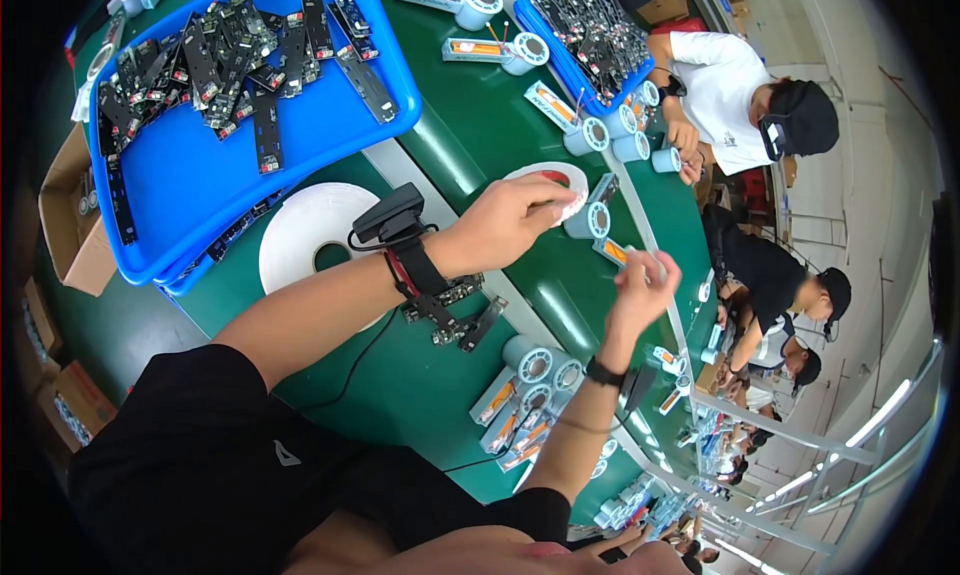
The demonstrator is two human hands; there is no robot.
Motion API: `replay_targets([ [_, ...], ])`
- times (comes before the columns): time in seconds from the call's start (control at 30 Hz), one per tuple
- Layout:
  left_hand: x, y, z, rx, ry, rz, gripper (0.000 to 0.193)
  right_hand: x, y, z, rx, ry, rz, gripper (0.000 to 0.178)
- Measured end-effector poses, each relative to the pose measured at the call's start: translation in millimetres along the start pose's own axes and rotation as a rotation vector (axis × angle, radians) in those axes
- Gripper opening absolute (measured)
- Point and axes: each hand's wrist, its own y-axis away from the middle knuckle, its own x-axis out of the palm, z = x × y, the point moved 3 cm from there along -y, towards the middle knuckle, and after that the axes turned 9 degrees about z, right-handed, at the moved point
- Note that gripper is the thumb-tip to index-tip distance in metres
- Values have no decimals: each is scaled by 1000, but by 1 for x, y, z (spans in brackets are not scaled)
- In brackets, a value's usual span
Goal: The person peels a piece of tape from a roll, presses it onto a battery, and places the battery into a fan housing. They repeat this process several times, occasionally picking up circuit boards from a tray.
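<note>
My left hand point(510, 223) reaches over the green bench, its fingers pressed together beside a white roll of tape point(572, 175). Whatever is between those fingertips is too small to make out. Just past them stands a light-blue cylindrical fan part point(590, 221), with a small rectangular piece bearing an orange patch point(611, 250) beside it. My right hand point(643, 290) is raised near that piece, thumb and fingers curled in a pinch; anything in it cannot be seen. Both wrists wear black straps with small devices.
A blue tray point(385, 140) of black circuit boards fills the upper left. Beneath my left forearm lies a large white roll point(290, 240). Several fan parts point(535, 363) stand near my right forearm. Across the bench are another blue tray point(606, 103) and a co-worker point(715, 95).
</note>
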Motion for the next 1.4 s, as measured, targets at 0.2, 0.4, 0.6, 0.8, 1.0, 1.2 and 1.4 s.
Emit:
replay_targets([
  [0.2,0,0,2,-181,172,40,27,-18,-41,-83,257,69,87,36],
  [0.4,-9,-2,-3,-221,130,31,25,-1,-54,-92,314,170,86,38],
  [0.6,-9,-1,2,-187,128,10,24,11,-52,-84,171,572,18,39],
  [0.8,-8,-4,4,-174,118,-3,23,4,-61,-96,100,809,-223,35],
  [1.0,-9,-3,7,-159,127,-42,21,-24,-69,-121,62,586,-256,25],
  [1.2,-11,-4,3,-51,-131,-155,21,67,-97,-8,-399,536,56,11],
  [1.4,-8,4,2,-19,-315,-47,20,227,-139,41,-825,992,508,22],
])
